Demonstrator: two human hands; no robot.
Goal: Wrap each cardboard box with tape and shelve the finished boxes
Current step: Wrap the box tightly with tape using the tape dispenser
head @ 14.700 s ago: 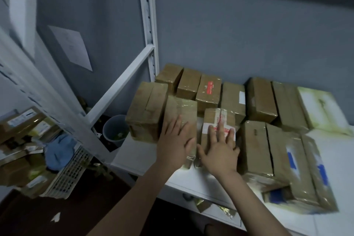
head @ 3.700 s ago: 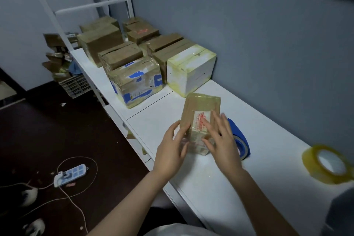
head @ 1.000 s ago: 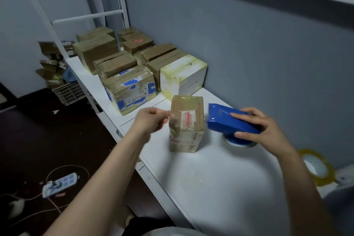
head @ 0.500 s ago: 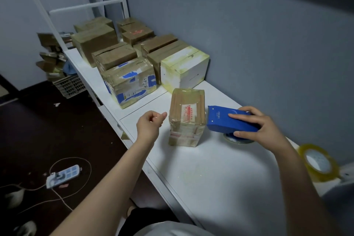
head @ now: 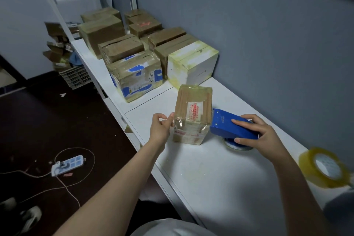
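A small cardboard box with a red-and-white label, covered in clear tape, stands upright on the white table. My right hand grips a blue tape dispenser, whose front end touches the box's right side. My left hand sits at the box's left edge, thumb and fingers pinched together on what looks like the end of the clear tape. Several taped boxes stand in rows on the white shelf to the far left.
A spare roll of yellowish clear tape lies on the table at the right. A grey wall runs close behind the table. On the dark floor lie a power strip with cables, a plastic crate and more boxes.
The dispenser has moved left until it touches the box's right side. My left hand has shifted right to the box's left edge. Long before, I took this box off the shelf.
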